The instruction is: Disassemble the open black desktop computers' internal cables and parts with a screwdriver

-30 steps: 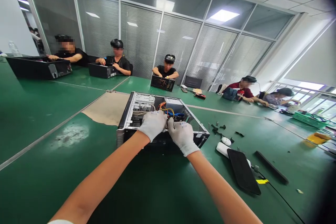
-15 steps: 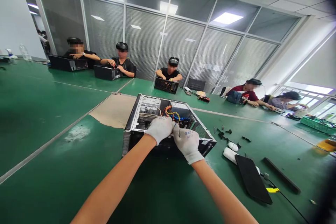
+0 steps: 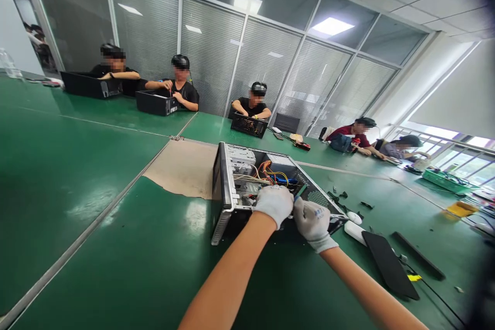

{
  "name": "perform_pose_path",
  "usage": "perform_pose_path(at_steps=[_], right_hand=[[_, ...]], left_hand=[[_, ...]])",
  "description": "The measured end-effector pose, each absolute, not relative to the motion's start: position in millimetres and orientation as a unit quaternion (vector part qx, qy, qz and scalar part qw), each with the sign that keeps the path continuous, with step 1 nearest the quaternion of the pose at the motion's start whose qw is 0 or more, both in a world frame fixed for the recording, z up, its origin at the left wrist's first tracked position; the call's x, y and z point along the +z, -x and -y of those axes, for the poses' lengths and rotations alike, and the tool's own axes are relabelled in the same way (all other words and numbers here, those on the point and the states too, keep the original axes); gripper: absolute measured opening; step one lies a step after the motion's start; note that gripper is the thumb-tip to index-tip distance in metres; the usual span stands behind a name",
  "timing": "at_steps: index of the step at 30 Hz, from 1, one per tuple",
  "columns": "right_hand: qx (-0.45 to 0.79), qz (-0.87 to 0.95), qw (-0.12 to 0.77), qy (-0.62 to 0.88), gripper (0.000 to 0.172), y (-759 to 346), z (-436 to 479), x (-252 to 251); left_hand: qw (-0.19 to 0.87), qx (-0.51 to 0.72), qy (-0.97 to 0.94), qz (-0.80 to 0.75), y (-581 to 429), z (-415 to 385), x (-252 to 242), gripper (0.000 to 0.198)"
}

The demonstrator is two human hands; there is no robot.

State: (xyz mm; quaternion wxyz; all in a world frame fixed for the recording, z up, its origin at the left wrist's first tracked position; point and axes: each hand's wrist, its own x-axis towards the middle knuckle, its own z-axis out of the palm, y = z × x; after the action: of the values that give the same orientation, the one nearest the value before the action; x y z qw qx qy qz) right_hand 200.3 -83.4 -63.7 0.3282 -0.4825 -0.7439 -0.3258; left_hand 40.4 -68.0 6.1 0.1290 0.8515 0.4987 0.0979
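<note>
An open black computer case (image 3: 222,211) lies on its side on the green table before me. Inside are orange and yellow cables (image 3: 266,167), metal drive bays (image 3: 240,154) and a blue part (image 3: 288,181). My left hand (image 3: 274,203), in a white glove, reaches over the near edge into the case; its fingertips are hidden. My right hand (image 3: 314,220), gloved likewise, is closed at the near edge to its right. Whatever it pinches is too small to name. A small gap separates the two hands.
Right of the case lie a white mouse (image 3: 353,217), a flat black panel (image 3: 390,264), a dark strip (image 3: 418,255) and small black pieces (image 3: 342,196). Beige paper (image 3: 181,167) lies behind left. Several people sit across, some with black cases (image 3: 154,103).
The case has shifted right across the table with my hands, closer to the white mouse. My hands sit slightly farther apart. The camera view has turned a little.
</note>
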Motion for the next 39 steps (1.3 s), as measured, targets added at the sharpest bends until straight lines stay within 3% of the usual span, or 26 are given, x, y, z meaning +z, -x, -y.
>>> perform_pose_path(at_steps=[22,39], right_hand=[[-0.267,0.744,0.302,0.533,0.057,-207,81,-71],[-0.309,0.744,0.303,0.510,0.052,-193,84,-56]], left_hand=[[0.205,0.118,-0.872,-0.429,-39,59,-2,0.034],[0.126,0.050,-0.892,-0.432,-41,56,2,0.043]])
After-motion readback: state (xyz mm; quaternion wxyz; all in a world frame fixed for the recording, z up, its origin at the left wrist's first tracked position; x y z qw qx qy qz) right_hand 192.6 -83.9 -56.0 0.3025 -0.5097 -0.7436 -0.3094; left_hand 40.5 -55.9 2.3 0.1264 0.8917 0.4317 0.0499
